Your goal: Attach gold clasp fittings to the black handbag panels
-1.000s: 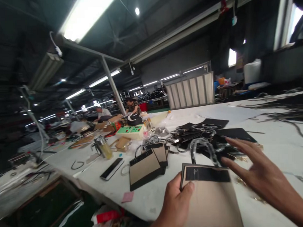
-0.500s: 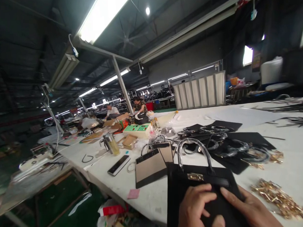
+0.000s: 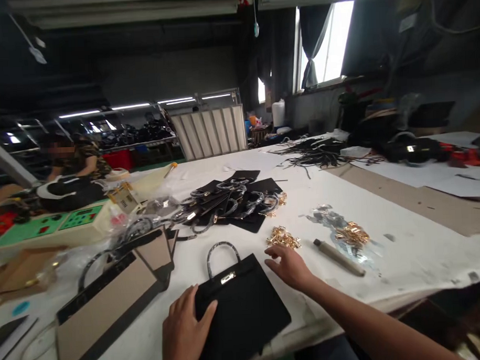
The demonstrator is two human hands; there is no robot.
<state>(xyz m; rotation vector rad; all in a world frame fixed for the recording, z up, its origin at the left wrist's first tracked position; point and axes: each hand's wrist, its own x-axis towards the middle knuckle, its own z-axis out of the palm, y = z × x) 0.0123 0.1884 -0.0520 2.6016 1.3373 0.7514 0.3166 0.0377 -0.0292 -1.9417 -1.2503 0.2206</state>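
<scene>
A flat black bag panel point(image 3: 244, 306) with a clear-wrapped handle and a gold clasp lies on the white table point(image 3: 384, 238) in front of me. My left hand point(image 3: 186, 329) rests flat on its left edge, fingers stretched out. My right hand point(image 3: 292, 266) is spread open just right of the panel, its fingertips close to a small heap of gold metal fittings point(image 3: 282, 237). Neither hand holds anything.
Tan and black bag panels point(image 3: 106, 305) lie to the left. A pile of black panels with handles point(image 3: 228, 201) sits further back. A bag of gold fittings point(image 3: 346, 233) and a tan-handled tool point(image 3: 339, 257) lie to the right. A person point(image 3: 76, 162) sits at far left behind a green-topped machine point(image 3: 56, 226).
The view has swung right. Both hands were pressed on the black panel; my right hand has left it and moved right toward the gold fittings. My left hand stays on the panel.
</scene>
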